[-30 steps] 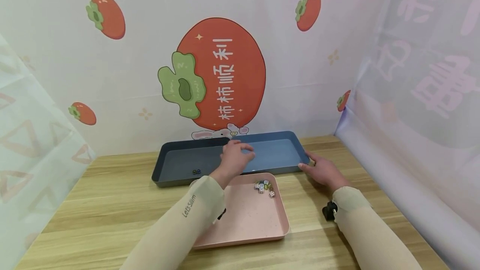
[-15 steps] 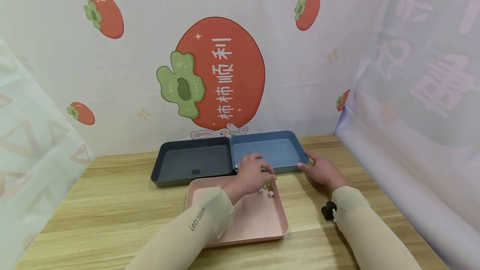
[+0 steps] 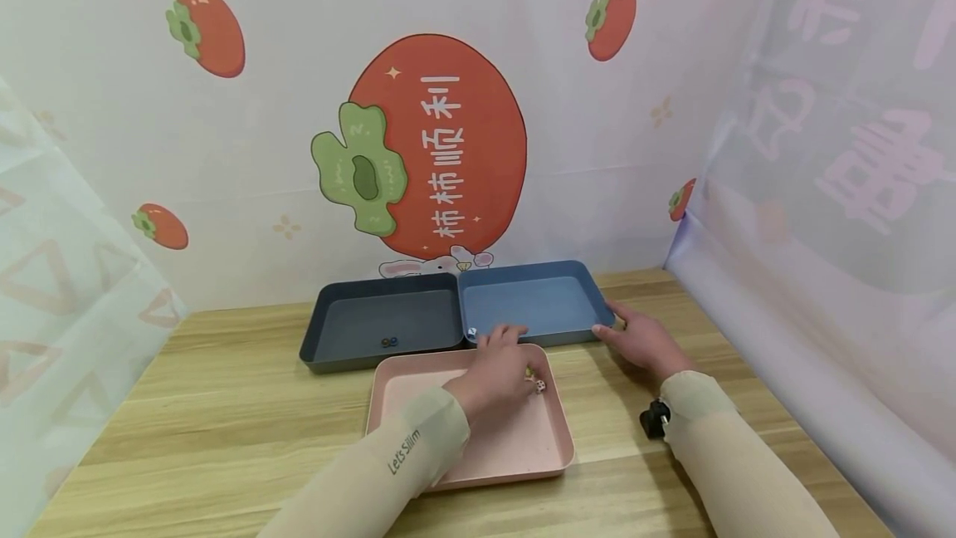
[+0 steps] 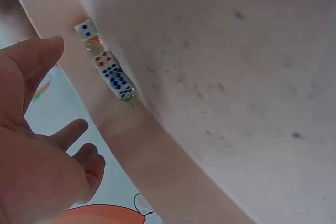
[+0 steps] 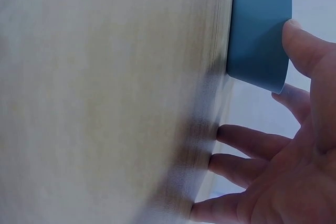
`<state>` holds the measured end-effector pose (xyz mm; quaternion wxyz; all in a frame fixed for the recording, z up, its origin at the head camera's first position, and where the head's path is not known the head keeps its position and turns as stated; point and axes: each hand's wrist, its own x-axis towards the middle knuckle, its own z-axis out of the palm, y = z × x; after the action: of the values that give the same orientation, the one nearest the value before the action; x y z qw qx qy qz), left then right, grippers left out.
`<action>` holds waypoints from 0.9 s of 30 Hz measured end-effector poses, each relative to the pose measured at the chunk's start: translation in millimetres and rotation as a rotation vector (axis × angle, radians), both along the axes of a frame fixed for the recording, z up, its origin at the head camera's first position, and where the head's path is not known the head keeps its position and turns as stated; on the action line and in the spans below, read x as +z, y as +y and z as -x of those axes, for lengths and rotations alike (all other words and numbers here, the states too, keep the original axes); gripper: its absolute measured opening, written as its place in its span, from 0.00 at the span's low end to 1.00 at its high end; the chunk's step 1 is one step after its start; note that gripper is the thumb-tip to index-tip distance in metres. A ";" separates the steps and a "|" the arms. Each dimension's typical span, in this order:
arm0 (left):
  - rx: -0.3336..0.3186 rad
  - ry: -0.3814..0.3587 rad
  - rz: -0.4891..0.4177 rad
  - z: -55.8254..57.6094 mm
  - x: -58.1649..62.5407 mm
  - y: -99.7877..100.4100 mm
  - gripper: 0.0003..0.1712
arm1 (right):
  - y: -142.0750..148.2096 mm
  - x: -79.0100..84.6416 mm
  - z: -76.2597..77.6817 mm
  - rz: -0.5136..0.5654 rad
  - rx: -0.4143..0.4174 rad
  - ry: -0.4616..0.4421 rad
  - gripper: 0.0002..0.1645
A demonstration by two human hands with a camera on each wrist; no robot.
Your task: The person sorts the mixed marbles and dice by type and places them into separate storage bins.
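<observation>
My left hand (image 3: 493,376) is over the far right part of the pink tray (image 3: 515,451), fingers spread and nothing visibly held. In the left wrist view, white dice (image 4: 113,74) and clear glass marbles (image 4: 94,45) lie in a row along the tray's wall, just beyond the fingertips. One die (image 3: 540,386) and a bit of yellow-green show past the hand in the head view. My right hand (image 3: 644,343) holds the near right corner of the blue tray (image 3: 538,305), thumb on the rim and forefinger around the corner. Its other fingertips touch the tabletop.
A single die (image 3: 471,333) lies in the blue tray's near left corner. Left of it, touching, stands a dark grey tray (image 3: 373,318) with two small marbles (image 3: 390,342). A printed cloth (image 3: 261,148) hangs behind the wooden table (image 3: 194,405).
My left hand has moved from above where the dark grey and blue trays meet, right and down to the dice in the pink tray. The right hand stays at the blue tray's corner.
</observation>
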<state>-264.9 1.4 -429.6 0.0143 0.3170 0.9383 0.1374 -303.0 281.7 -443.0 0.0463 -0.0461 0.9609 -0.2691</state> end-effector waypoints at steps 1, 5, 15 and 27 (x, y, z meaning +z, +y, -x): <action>-0.002 0.003 0.014 0.3 -1.0 -0.3 0.07 | 0.1 -0.2 0.3 -0.001 0.000 0.002 0.48; -0.022 0.006 0.083 0.5 -4.9 -1.3 0.09 | 0.2 -0.9 0.9 0.002 0.000 0.006 0.48; -0.028 0.006 0.096 -3.2 -5.9 -2.8 0.07 | -0.2 0.4 -0.2 0.018 -0.001 0.005 0.47; -0.035 -0.018 0.089 -6.7 -4.6 -4.0 0.03 | 0.1 -1.8 0.0 0.020 0.000 0.011 0.47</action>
<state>-258.1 -2.6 -434.2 0.0390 0.3312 0.9376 0.0982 -303.0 281.8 -444.8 0.0404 -0.0482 0.9584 -0.2784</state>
